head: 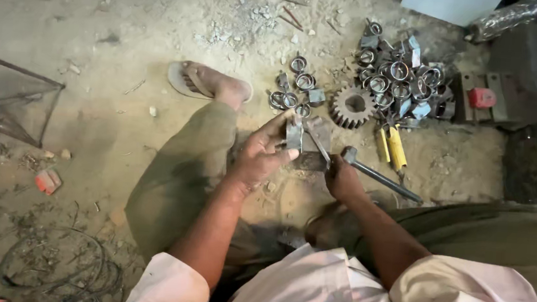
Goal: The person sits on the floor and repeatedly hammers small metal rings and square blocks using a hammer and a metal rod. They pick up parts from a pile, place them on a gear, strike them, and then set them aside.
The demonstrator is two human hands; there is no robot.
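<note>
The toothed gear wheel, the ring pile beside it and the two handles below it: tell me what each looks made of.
Gear wheel: dull grey-brown metal, likely steel or cast iron, rusty and matte.
Ring pile: bright silvery metal, probably steel; rims glint and reflect light.
Yellow handles: look like a glossy plastic or rubber coating, smooth and evenly coloured; which one cannot be told.

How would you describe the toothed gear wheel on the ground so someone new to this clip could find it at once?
Start at the heap of shiny metal rings on the sandy ground ahead of the person's sandalled foot. At the heap's near-left edge, just beyond the left hand, lies the gear wheel. It alone is dark, flat and toothed all round, with a central hole.
</note>
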